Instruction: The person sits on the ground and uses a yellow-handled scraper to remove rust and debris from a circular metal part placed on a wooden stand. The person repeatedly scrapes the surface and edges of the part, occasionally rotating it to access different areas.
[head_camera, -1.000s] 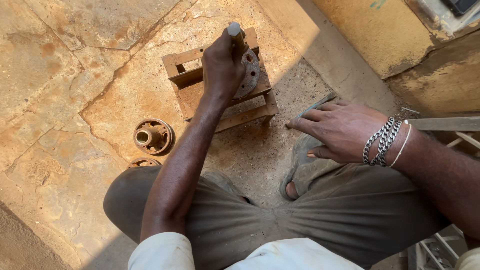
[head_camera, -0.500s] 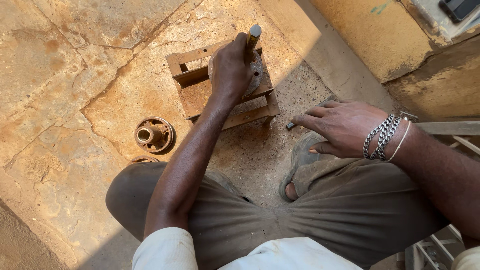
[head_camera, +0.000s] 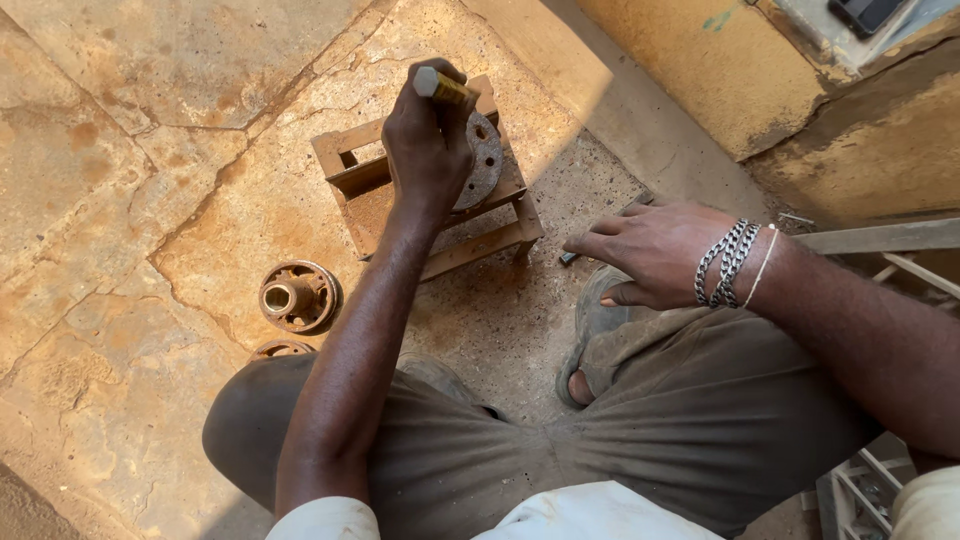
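Note:
My left hand is shut on a short brass-coloured rod, held upright over a small rusty metal stand. A round rusty disc with holes lies on that stand, partly hidden under the hand. My right hand, with chain bracelets on the wrist, rests above my right knee with its fingers stretched out to the left. Its fingertips reach a small dark metal piece on the ground; I cannot tell whether they touch it.
A rusty wheel hub stands on the cracked stone floor left of my knee, with a second rusty part half hidden behind it. A yellow wall base runs along the upper right. A metal bar and frame lie at right.
My left hand has tipped the brass-coloured rod more upright over the disc. The right hand stays by the knee, its fingertips still at the dark piece.

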